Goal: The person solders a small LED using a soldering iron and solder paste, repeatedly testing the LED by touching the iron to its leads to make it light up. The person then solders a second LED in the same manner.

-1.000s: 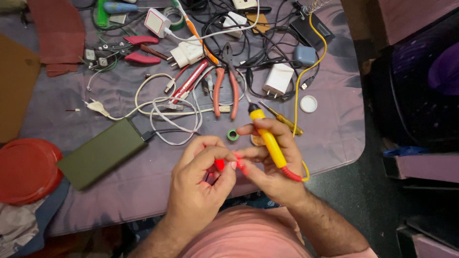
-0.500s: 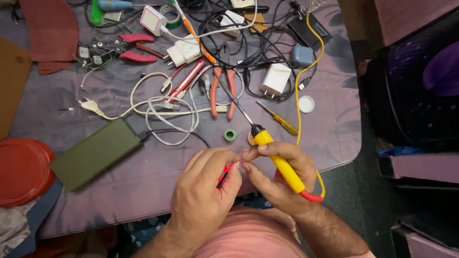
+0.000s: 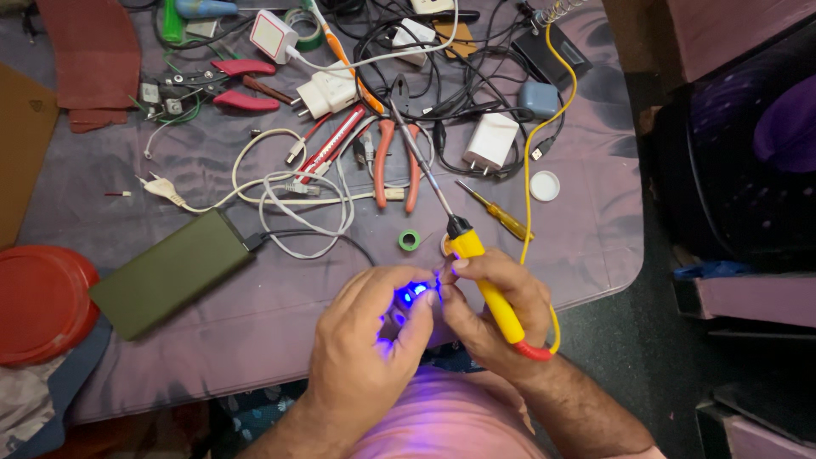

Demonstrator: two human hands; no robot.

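Head view shows you working at the near edge of a purple-covered table [image 3: 212, 374], with both hands meeting at about six o'clock of the picture. Your left hand [image 3: 365, 340] is pinched around a small lit part [image 3: 416, 291] that glows blue between thumb and fingertips; what the part is cannot be told through the glare. Your right hand [image 3: 497, 306] is clenched around the yellow handle of a soldering iron [image 3: 476, 263], its long metal shaft pointing toward eleven o'clock, away from the part, while that hand's fingertips also touch the glowing piece. To do this handling well, judge it so: keep the iron's tip aimed off over the clutter and clear of the cables, steady both wrists against each other, and hold the lit part by its edges so the fingers do not hide it. Counted on the table: one dark green power bank [image 3: 170, 272] at nine o'clock of the hands, one small green tape roll [image 3: 409, 240] just beyond them at twelve, one yellow-handled screwdriver [image 3: 497, 212] at one o'clock, one pair of orange-handled pliers [image 3: 395, 161], one white cap [image 3: 544, 185], one red plate [image 3: 38, 302] at the far left edge, and at least three white chargers among tangled cables.
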